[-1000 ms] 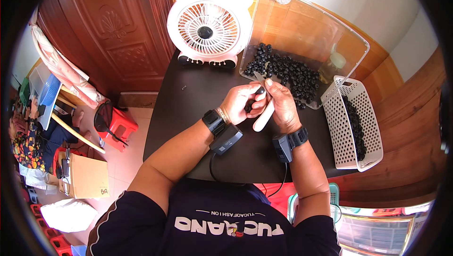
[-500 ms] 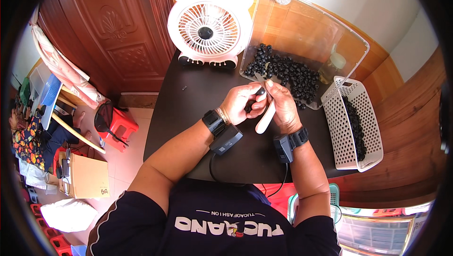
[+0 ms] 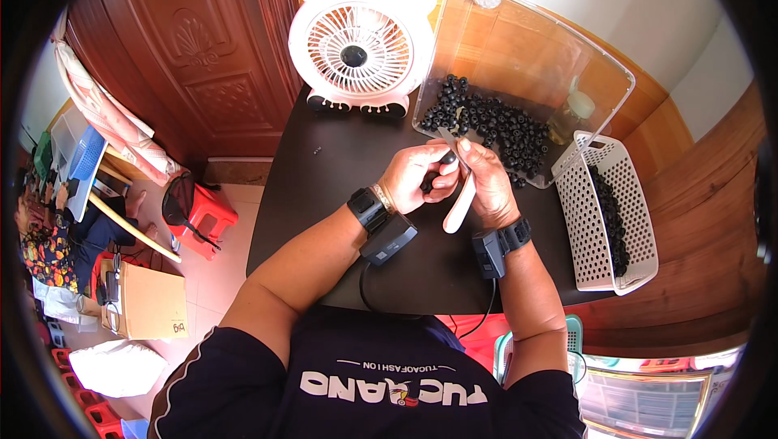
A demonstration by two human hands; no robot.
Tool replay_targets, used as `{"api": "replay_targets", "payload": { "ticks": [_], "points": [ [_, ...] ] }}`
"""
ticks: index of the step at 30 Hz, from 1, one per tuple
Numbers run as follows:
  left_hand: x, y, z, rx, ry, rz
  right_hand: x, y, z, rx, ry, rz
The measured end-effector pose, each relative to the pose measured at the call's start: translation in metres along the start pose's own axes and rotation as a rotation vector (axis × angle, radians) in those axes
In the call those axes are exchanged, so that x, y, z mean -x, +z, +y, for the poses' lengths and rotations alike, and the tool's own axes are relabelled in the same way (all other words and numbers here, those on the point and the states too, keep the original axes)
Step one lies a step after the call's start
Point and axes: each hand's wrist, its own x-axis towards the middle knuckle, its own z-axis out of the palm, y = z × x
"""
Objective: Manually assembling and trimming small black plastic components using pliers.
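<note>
Over the dark table, my left hand [image 3: 412,178] is closed on a small black round part [image 3: 448,157], pinched at its fingertips. More dark pieces seem tucked in its curled fingers, partly hidden. My right hand [image 3: 491,186] grips a small knife [image 3: 459,206] with a pale pink handle. The handle slants down toward me below the palm, and the grey blade points up and left beside the black part. Just beyond both hands, many more black parts [image 3: 504,125] lie in a clear plastic bin [image 3: 559,42].
A white perforated basket [image 3: 585,220] with black pieces stands at the table's right. A pink and white fan [image 3: 353,57] is at the back left. Off the table's left side are a red stool [image 3: 212,216], a cardboard box [image 3: 152,301] and another person [image 3: 50,245].
The knife's handle end has swung slightly right and toward me. Both hands stay nearly in place, still holding the knife and the black part.
</note>
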Motion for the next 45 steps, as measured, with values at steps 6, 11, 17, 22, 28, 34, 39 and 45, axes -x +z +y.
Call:
{"api": "replay_targets", "payload": {
  "ticks": [6,11,17,22,28,34,39,45],
  "points": [
    [0.001,0.002,-0.001,0.029,0.002,-0.023,0.0,-0.003,0.0,-0.009,-0.002,-0.052],
    [0.0,0.002,-0.001,0.039,-0.016,-0.006,0.0,-0.004,0.0,0.016,-0.009,-0.017],
    [0.002,0.007,0.002,0.039,-0.022,0.015,0.001,-0.001,-0.003,0.063,-0.03,-0.042],
    [0.007,0.017,0.009,-0.036,0.025,0.011,0.005,0.003,-0.008,0.074,-0.057,-0.069],
    [0.01,0.018,0.011,-0.091,0.028,-0.075,0.01,0.007,-0.015,0.221,-0.231,-0.152],
    [0.008,0.013,0.007,-0.117,0.033,-0.083,0.011,0.008,-0.012,0.184,-0.243,-0.129],
    [0.006,0.01,0.004,-0.047,0.047,-0.07,0.007,0.003,-0.011,0.241,-0.253,-0.162],
    [0.005,0.011,0.006,-0.166,0.062,-0.086,0.007,0.003,-0.011,0.238,-0.287,-0.173]
  ]
}}
